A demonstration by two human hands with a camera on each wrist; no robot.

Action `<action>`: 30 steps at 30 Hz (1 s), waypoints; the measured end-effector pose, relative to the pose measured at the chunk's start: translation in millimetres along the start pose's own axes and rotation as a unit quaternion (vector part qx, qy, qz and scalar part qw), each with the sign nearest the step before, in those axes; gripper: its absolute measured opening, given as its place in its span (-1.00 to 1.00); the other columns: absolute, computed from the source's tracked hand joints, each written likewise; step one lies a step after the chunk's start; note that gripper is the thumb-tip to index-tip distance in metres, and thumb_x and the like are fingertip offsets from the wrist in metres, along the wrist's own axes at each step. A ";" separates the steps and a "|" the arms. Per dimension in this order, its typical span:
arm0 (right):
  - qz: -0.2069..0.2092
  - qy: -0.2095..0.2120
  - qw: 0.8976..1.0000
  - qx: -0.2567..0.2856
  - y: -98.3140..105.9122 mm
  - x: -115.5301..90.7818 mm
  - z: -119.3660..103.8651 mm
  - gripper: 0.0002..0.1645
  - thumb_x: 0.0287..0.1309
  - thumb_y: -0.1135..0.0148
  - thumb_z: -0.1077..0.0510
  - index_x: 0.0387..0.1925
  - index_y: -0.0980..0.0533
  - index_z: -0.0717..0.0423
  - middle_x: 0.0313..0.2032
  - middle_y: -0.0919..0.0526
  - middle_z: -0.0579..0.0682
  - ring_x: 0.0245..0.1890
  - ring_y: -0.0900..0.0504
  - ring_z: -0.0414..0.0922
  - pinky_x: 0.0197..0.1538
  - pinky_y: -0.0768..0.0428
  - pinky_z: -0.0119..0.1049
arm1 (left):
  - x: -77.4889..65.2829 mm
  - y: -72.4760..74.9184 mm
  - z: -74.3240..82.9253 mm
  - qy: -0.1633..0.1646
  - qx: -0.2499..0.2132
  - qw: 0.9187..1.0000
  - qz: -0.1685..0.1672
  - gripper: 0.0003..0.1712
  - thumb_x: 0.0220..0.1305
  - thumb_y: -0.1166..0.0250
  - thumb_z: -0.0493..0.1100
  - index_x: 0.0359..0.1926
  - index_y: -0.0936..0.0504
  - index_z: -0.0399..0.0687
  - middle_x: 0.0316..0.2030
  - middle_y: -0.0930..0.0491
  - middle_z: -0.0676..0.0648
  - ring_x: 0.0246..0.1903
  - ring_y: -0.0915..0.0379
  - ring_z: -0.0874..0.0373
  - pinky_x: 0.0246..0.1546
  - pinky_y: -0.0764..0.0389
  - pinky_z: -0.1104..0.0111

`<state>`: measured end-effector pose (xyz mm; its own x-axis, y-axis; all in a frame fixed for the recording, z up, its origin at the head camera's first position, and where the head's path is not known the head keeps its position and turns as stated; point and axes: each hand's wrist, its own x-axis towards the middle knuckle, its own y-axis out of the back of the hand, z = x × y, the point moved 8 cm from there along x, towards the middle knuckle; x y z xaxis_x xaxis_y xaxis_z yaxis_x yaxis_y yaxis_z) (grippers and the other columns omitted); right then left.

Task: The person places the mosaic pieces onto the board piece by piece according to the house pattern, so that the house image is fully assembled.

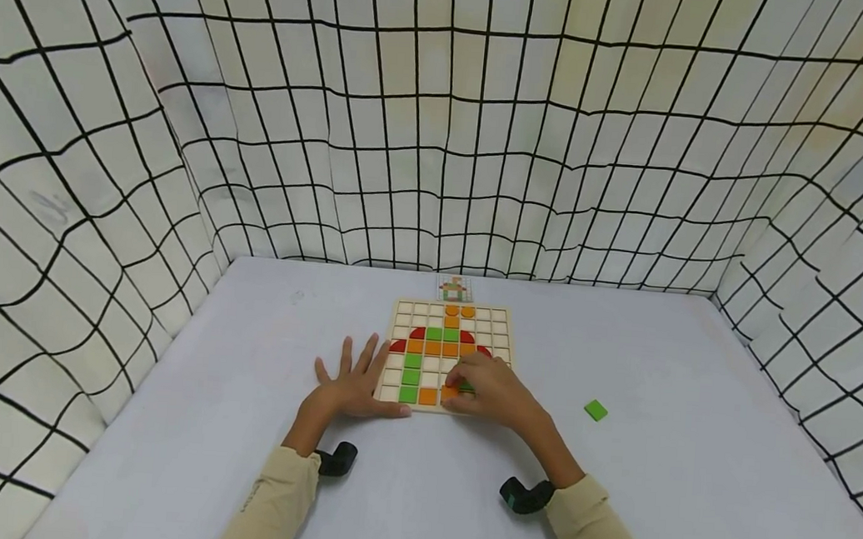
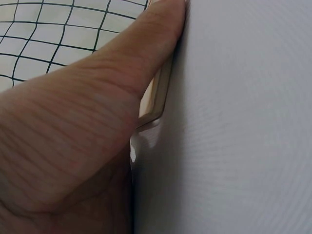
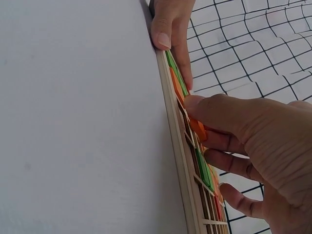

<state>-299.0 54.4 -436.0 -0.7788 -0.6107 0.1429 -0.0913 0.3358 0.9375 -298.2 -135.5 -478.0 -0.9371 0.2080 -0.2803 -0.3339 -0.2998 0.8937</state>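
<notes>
A wooden grid board (image 1: 501, 328) lies on the table, with green, orange and red flat tiles set in its cells. My left hand (image 1: 351, 387) rests with spread fingers at the board's near left corner, its thumb along the near edge. In the right wrist view, my right hand (image 3: 253, 131) pinches an orange tile (image 3: 197, 128) between thumb and fingers, tilted over the front row. Just left of it in the head view, another orange tile (image 1: 427, 397) sits in that row beside a green one (image 1: 408, 395). The right hand hides part of the board's right side.
Right of the board, a loose green tile (image 1: 596, 410) lies on the white table (image 1: 687, 488). A small pattern card (image 1: 455, 289) sits just behind the board. Black-lined netting (image 1: 447, 149) over white sheeting rises at the back and both sides.
</notes>
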 end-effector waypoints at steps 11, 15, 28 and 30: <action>-0.006 0.002 1.000 -0.015 -2.7 1.1 -3.2 -0.70 0.05 -0.45 -0.14 -0.29 -0.66 -0.06 -0.24 -0.64 -0.17 -0.20 -0.49 -0.22 -0.10 -0.50 -0.24 | 0.8 0.4 -0.5 -0.002 -0.001 1.000 0.004 0.42 -0.07 -0.27 0.57 0.57 0.26 0.06 0.56 0.44 -0.14 0.47 0.75 -0.32 0.20 0.51 -0.49; -0.010 0.000 1.000 -0.011 -3.7 1.1 -2.5 -0.68 0.05 -0.44 -0.15 -0.27 -0.66 -0.05 -0.22 -0.65 -0.15 -0.15 -0.51 -0.20 -0.05 -0.51 -0.20 | 0.3 0.9 0.0 -0.002 -0.004 1.000 0.004 0.42 -0.08 -0.28 0.57 0.57 0.25 0.06 0.57 0.42 -0.14 0.48 0.74 -0.33 0.20 0.51 -0.49; -0.006 0.018 1.000 -0.019 -4.9 0.8 -2.1 -0.68 0.06 -0.44 -0.14 -0.26 -0.69 -0.03 -0.21 -0.65 -0.14 -0.11 -0.54 -0.19 -0.02 -0.53 -0.18 | 1.3 -0.8 -1.6 -0.002 -0.008 1.000 -0.001 0.43 -0.09 -0.28 0.58 0.57 0.28 0.09 0.56 0.46 -0.13 0.47 0.76 -0.31 0.20 0.56 -0.47; -0.007 0.018 1.000 -0.016 -5.7 0.7 -2.0 -0.69 0.06 -0.44 -0.13 -0.26 -0.69 -0.03 -0.21 -0.66 -0.15 -0.11 -0.54 -0.19 -0.01 -0.54 -0.18 | 1.8 -1.9 -1.7 -0.001 -0.008 1.000 -0.002 0.44 -0.10 -0.28 0.59 0.57 0.27 0.08 0.56 0.45 -0.13 0.48 0.75 -0.31 0.20 0.56 -0.47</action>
<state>-297.8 50.6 -440.6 -0.7547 -0.6408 0.1410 -0.0809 0.3041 0.9492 -299.4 -136.1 -480.8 -0.9352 0.2118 -0.2836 -0.3400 -0.3142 0.8864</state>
